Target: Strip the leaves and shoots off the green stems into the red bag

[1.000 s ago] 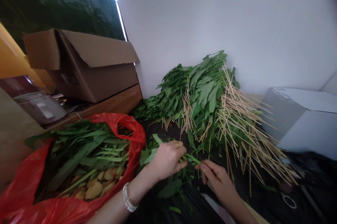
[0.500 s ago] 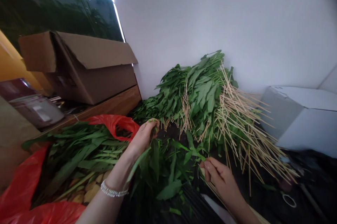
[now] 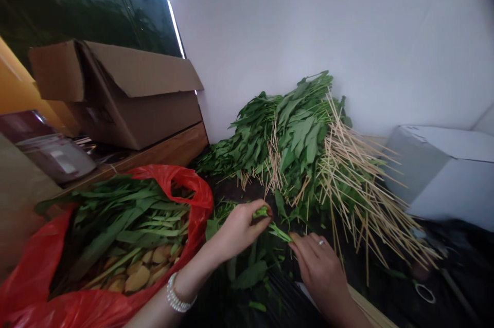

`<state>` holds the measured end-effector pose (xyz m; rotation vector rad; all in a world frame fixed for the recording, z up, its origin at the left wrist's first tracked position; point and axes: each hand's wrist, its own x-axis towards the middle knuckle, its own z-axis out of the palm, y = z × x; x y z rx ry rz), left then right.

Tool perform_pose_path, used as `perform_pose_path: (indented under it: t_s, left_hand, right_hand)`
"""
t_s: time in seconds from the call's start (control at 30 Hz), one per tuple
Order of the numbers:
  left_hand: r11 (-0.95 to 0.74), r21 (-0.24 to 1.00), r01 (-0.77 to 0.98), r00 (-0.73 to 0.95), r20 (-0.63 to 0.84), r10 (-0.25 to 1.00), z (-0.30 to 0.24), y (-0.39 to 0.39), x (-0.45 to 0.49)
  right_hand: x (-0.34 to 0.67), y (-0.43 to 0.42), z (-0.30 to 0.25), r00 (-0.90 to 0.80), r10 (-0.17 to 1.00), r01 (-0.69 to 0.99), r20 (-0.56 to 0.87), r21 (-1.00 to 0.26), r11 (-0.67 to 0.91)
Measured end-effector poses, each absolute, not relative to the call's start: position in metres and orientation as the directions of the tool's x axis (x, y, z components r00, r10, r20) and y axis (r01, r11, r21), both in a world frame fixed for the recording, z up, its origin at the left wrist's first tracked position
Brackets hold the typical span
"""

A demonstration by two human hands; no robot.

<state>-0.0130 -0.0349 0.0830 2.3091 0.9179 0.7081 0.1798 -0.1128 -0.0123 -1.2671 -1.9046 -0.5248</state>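
Open cardboard box (image 3: 135, 117) on wooden ledge (image 3: 165, 156); white box (image 3: 443, 168) right, against white wall (image 3: 309, 24).

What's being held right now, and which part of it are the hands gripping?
The left hand pinches a short green leafy stem at its upper end, between thumb and fingers. The right hand's fingertips meet its lower end, but whether they grip it cannot be told.

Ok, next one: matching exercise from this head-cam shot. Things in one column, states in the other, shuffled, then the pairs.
Things
1. left hand
2. red plastic bag
3. cardboard box
4. wooden skewers

States
A. flaps open, on a wooden ledge
B. holding long green leaves
C. pinching a green stem
D. splayed across a leaf pile

Pairs: 1-C, 2-B, 3-A, 4-D
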Motion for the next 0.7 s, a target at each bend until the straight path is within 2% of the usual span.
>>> perform_pose_path:
  t_s: [0.17, 0.27, 0.53, 0.63, 0.7]
  left_hand:
    - [-0.805, 0.271, 0.528, 0.797, 0.170, 0.580, 0.077, -0.037, -0.010]
    - [-0.853, 0.131, 0.505, 0.847, 0.114, 0.519, 0.077, -0.039, -0.009]
    - [-0.888, -0.030, 0.458, 0.888, 0.051, 0.457, 0.086, -0.044, -0.003]
    - [-0.892, -0.032, 0.450, 0.893, 0.047, 0.448, 0.088, -0.046, -0.001]
    - [-0.892, 0.010, 0.452, 0.888, 0.084, 0.451, 0.087, -0.046, -0.002]
  right_hand:
    - [0.178, -0.113, -0.011, -0.257, 0.574, 0.896, 0.778, -0.031, 0.443]
    - [0.176, -0.114, -0.009, -0.244, 0.583, 0.897, 0.775, -0.048, 0.440]
    - [0.175, -0.113, -0.010, -0.245, 0.596, 0.894, 0.765, -0.060, 0.445]
    - [0.174, -0.114, -0.008, -0.245, 0.562, 0.891, 0.790, -0.045, 0.452]
    - [0.172, -0.115, -0.006, -0.244, 0.542, 0.887, 0.804, -0.041, 0.460]
